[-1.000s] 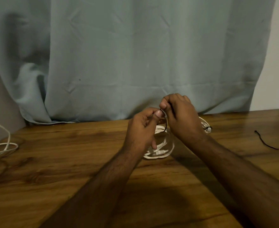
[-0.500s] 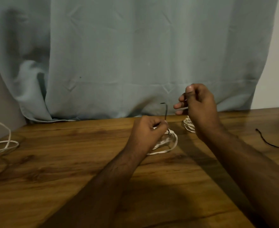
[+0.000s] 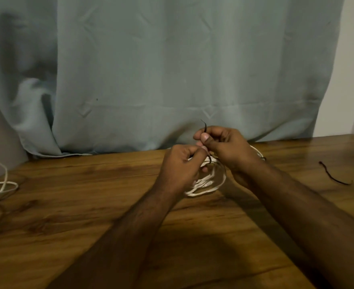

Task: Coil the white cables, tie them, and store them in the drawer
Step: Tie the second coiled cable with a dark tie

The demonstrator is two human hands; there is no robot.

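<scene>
Seen from the head camera, a person's left hand (image 3: 181, 165) grips a coiled white cable (image 3: 208, 184) lying on a wooden table (image 3: 88, 205), while the right hand (image 3: 224, 147) pinches a thin dark tie (image 3: 205, 128) just above the coil. Another white cable (image 3: 3, 184) lies at the table's far left edge, a second dark tie (image 3: 334, 174) lies well apart on the right, and a pale blue curtain (image 3: 172, 69) hangs behind.

We are looking down at a brown wooden table (image 3: 88, 215) that is filling the lower half of the frame. A white cable coil (image 3: 208, 185) is lying on it near the centre. Another white cable (image 3: 3, 185) is resting at the left edge, and a short dark tie (image 3: 331, 174) is lying at the right.
</scene>
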